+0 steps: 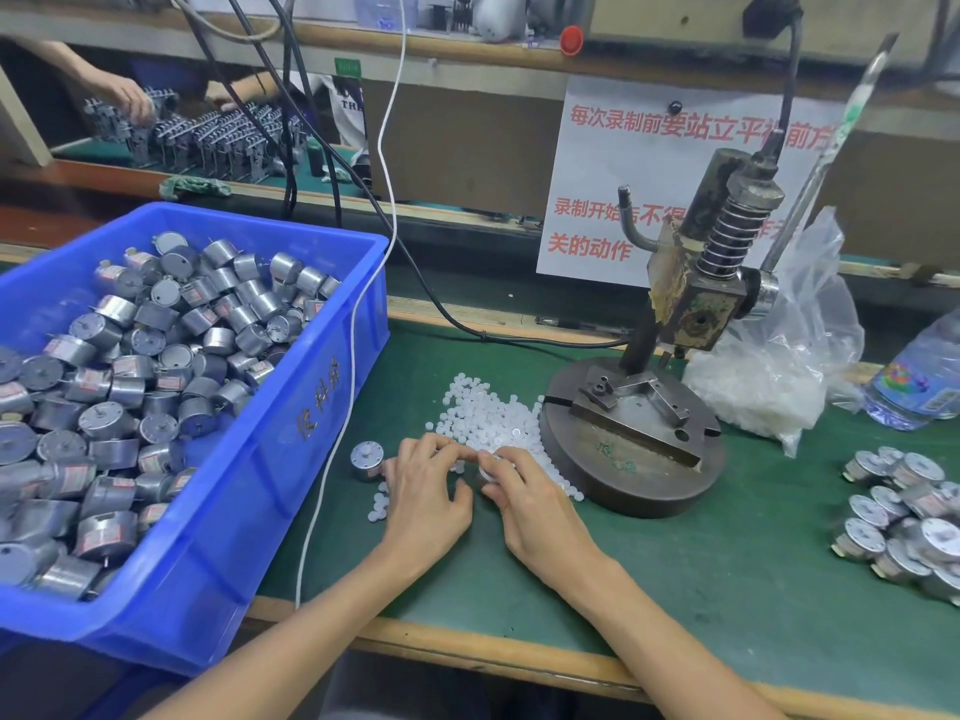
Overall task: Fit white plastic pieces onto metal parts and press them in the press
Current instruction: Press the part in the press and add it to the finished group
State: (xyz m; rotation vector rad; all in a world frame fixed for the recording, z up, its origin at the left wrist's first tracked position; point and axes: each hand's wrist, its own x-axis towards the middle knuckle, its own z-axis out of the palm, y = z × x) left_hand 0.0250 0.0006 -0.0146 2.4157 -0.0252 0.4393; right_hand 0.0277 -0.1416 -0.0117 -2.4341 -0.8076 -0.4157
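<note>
Right hand (524, 504) grips one metal part (492, 467) at the heap of white plastic pieces (488, 413) on the table (675, 579), just left of the one press (631, 449). Left hand (426, 493) has its fingers curled beside it, can't tell if it's pinching anything. One spare part (367, 456) stands nearby, dozens fill the one blue bin (249, 511), and the sign (613, 163) starts "每次录制前要站立".

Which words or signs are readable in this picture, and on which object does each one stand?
Paper sign, red: "每次录制前要站立平…前方"; "录制开始…不得…"; "关的动作". The press hides the gaps.
Blue bin: three characters, too blurred to read.
Shirt at the back: "TH", cut off.
Bottle, green tag, motors: labels too small to read.
</note>
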